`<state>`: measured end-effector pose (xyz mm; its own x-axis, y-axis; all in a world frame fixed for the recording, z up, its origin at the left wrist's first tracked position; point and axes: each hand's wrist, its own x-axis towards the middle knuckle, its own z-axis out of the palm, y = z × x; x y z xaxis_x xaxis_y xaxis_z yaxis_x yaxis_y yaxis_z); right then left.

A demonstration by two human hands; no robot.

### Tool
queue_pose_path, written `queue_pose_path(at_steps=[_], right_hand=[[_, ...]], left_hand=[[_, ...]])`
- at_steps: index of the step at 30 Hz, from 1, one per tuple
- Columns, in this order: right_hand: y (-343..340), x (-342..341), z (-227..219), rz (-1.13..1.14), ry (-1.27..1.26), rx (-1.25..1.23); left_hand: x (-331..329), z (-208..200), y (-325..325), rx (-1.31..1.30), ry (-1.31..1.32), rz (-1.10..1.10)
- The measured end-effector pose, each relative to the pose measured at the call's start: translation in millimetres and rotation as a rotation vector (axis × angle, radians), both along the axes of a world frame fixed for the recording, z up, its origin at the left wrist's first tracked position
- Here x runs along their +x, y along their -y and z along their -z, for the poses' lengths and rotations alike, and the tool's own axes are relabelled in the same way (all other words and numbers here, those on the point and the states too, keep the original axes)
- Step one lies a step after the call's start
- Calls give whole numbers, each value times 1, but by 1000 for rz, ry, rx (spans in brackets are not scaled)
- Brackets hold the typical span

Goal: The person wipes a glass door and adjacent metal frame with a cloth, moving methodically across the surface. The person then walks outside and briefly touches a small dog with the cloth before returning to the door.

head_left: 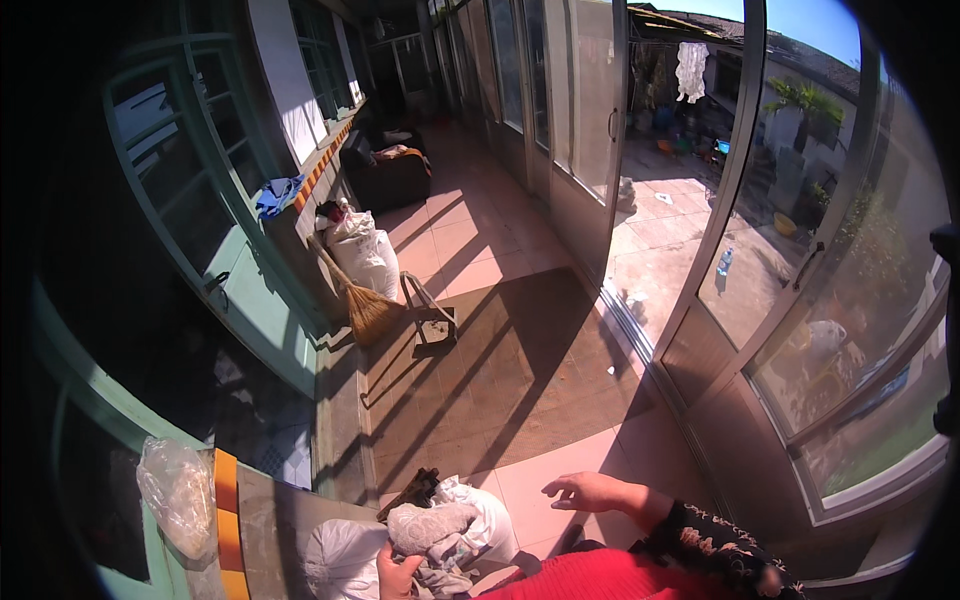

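My left hand [398, 574] is at the lower edge, its fingers closed on a bunched grey cloth [432, 528]. The cloth lies over the top of a white sack [488, 515]; more crumpled fabric hangs below it. Beside that hand stands another white, full-looking sack [335, 552]. My right hand [590, 492] is held out over the pink tiles, apart from the sacks, its fingers loosely stretched and nothing in them. A patterned black sleeve [715, 545] covers that forearm.
A straw broom [375, 312] and a long-handled dustpan [435, 332] stand by the left wall, near a stuffed white sack [362, 250]. A brown mat [500, 370] covers the floor. Sliding glass doors [590, 110] line the right. A clear plastic bag [177, 492] rests on the ledge.
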<state>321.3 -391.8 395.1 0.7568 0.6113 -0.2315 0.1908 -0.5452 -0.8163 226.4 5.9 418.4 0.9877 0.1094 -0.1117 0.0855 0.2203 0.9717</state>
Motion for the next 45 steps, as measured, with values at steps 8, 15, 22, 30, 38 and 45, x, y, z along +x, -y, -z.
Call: queue_pose_path(at_steps=[8, 15, 22, 30, 38, 45], right_hand=[[173, 20, 36, 238, -117, -186], [206, 10, 81, 306, -344, -269], [274, 21, 146, 597, -539, -396], [336, 77, 169, 995, -619, -185], [332, 256, 108, 1063, -546, -68], [394, 501, -127, 836, 258, 306]], left_hand=[[124, -3, 110, 8, 15, 247], [234, -10, 172, -37, -89, 347], [392, 3, 243, -77, -96, 571], [543, 7, 273, 152, -141, 497], [631, 27, 246, 261, -239, 298], [714, 31, 282, 242, -199, 198]])
